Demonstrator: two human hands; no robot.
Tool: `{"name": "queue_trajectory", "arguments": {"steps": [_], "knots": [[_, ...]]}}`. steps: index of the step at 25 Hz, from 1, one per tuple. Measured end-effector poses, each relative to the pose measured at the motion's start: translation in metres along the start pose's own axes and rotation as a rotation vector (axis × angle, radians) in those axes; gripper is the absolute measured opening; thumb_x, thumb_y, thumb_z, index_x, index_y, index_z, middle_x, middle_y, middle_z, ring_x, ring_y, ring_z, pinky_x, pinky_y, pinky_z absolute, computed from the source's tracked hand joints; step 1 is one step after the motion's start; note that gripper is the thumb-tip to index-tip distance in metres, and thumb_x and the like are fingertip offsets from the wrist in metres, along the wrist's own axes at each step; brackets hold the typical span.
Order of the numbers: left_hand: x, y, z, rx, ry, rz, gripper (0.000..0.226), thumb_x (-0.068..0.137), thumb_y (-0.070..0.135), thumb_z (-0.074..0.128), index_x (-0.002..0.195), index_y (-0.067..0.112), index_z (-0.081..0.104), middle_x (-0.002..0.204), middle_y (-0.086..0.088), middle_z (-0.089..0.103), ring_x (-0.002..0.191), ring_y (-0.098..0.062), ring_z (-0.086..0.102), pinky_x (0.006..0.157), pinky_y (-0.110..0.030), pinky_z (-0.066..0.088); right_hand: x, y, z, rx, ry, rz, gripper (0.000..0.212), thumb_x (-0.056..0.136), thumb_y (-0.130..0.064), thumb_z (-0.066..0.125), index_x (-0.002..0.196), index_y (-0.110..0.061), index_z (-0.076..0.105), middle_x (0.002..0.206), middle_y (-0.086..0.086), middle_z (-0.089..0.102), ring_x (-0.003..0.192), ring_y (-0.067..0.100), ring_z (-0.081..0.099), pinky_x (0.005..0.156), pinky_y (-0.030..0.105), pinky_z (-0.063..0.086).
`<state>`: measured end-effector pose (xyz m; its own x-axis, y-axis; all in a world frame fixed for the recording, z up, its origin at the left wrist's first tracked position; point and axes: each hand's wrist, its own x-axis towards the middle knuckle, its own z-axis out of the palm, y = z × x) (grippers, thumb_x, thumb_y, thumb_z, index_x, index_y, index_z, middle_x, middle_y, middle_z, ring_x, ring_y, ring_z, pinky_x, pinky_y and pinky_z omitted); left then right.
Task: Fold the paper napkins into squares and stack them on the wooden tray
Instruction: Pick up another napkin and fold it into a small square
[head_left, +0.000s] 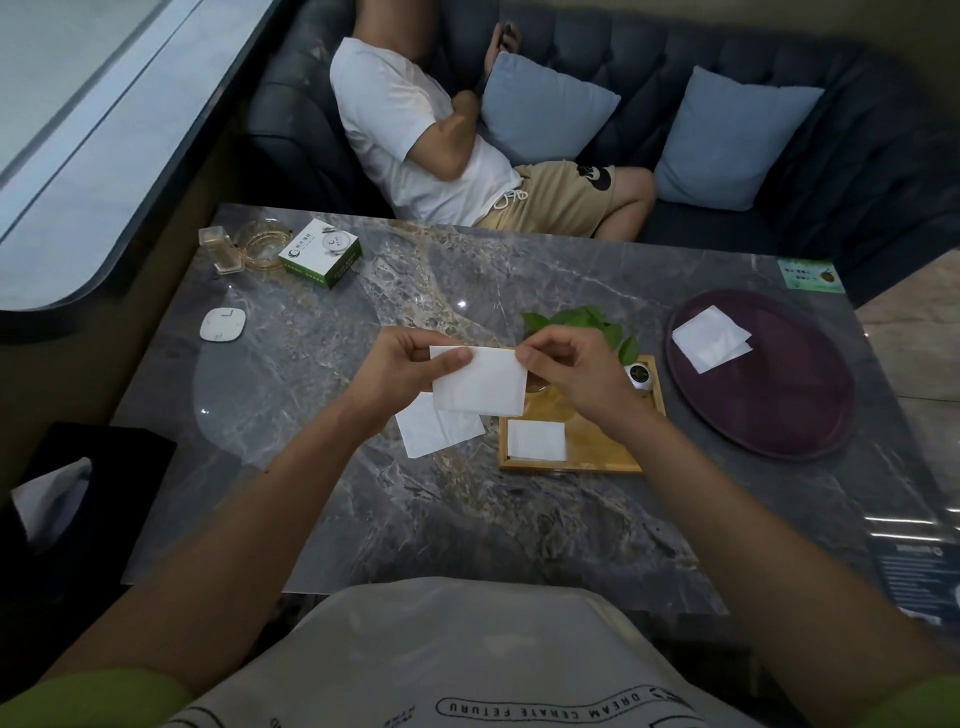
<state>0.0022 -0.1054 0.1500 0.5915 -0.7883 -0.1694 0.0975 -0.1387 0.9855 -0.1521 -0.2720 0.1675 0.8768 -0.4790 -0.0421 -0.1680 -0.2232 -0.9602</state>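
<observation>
1. Paper napkins lie spread over a grey marble table (363, 509), the largest surface in view, with a dark sofa (779, 62) behind it where another person (415, 140) in a white T-shirt and tan shorts reclines against a pale blue cushion (545, 109).
2. A round dark purple tray (769, 415) sits at the right of the table and holds two overlapping folded white napkins (709, 339) near its far left rim.
3. The wooden tray (597, 452), rectangular and light-coloured, sits just left of the purple one. One folded square napkin (536, 440) lies flat in its near left corner; a small white jar (638, 375) stands at its far right corner, and green leaves (587, 318) rise at its far edge.
4. The held napkin (480, 382), white and folded to a near-square with a crisp top edge, hangs in the air above the table, overlapping the wooden tray's far left corner in view.
5. The left hand (402, 371) pinches its upper left corner, thumb on top; the right hand (566, 364) pinches the upper right corner with curled fingers.
6. A looser napkin (434, 431) lies on the marble beneath the held one, just left of the wooden tray.
7. At the far left stand a green-and-white box (319, 253), an amber glass ashtray (260, 243) and a white square pad (222, 325).
</observation>
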Motion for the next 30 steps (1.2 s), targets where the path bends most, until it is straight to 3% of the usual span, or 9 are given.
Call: {"name": "queue_trajectory", "arguments": {"steps": [3,7,10,13,19,24,30], "knots": [[0.0,0.003,0.002,0.007,-0.023,-0.013,0.008,0.087,0.008,0.069,0.092,0.007,0.075,0.08,-0.001,0.077,0.074,-0.015,0.072,0.061,-0.025,0.056,0.002,-0.001,-0.003,-0.053,0.011,-0.008,0.007,0.09,-0.022,0.068,0.093,-0.018,0.072,0.087,0.008,0.073,0.08,0.024,0.069,0.072,0.039,0.057],[0.001,0.008,0.007,0.025,-0.071,-0.006,0.014,0.088,0.007,0.068,0.099,0.0,0.073,0.09,-0.014,0.074,0.077,-0.018,0.071,0.065,-0.027,0.057,0.008,-0.008,0.001,-0.078,-0.033,-0.01,0.014,0.087,-0.025,0.071,0.1,-0.019,0.071,0.088,-0.005,0.072,0.081,0.008,0.067,0.071,0.025,0.054],[0.0,0.01,0.008,0.003,-0.064,-0.022,0.02,0.087,0.007,0.068,0.105,-0.003,0.071,0.093,-0.017,0.074,0.078,-0.018,0.073,0.065,-0.027,0.058,0.009,-0.007,0.002,-0.116,0.016,-0.016,0.005,0.087,-0.02,0.07,0.09,-0.016,0.072,0.082,-0.004,0.072,0.075,0.014,0.066,0.067,0.034,0.051],[-0.001,0.006,0.006,-0.021,-0.053,-0.054,0.026,0.086,0.005,0.069,0.109,-0.006,0.068,0.097,-0.018,0.073,0.083,-0.024,0.072,0.072,-0.032,0.061,0.007,-0.004,-0.002,-0.095,0.09,-0.01,0.006,0.088,-0.019,0.068,0.087,-0.015,0.072,0.084,0.0,0.071,0.077,0.01,0.063,0.07,0.033,0.051],[-0.002,0.002,0.004,0.024,-0.122,-0.053,0.013,0.086,0.008,0.07,0.099,0.007,0.074,0.086,-0.007,0.077,0.079,-0.015,0.072,0.067,-0.026,0.059,0.004,-0.004,0.001,-0.146,0.067,-0.033,0.008,0.087,-0.025,0.07,0.094,-0.023,0.071,0.086,-0.013,0.07,0.077,-0.004,0.063,0.067,0.012,0.046],[-0.001,0.005,0.009,0.038,-0.179,-0.03,0.017,0.085,0.009,0.071,0.079,0.024,0.077,0.078,-0.001,0.077,0.072,-0.011,0.073,0.062,-0.021,0.058,0.01,-0.008,0.004,-0.278,-0.033,-0.023,0.006,0.088,-0.024,0.068,0.087,-0.02,0.072,0.081,-0.001,0.07,0.072,0.013,0.063,0.064,0.031,0.049],[0.0,-0.007,0.012,0.011,-0.159,-0.095,0.007,0.086,0.011,0.07,0.092,0.008,0.073,0.077,-0.006,0.077,0.07,-0.012,0.073,0.066,-0.022,0.059,0.005,0.007,-0.001,-0.158,0.049,0.081,0.008,0.084,-0.029,0.073,0.091,-0.028,0.068,0.089,-0.005,0.07,0.074,0.003,0.064,0.062,0.02,0.051]]}}
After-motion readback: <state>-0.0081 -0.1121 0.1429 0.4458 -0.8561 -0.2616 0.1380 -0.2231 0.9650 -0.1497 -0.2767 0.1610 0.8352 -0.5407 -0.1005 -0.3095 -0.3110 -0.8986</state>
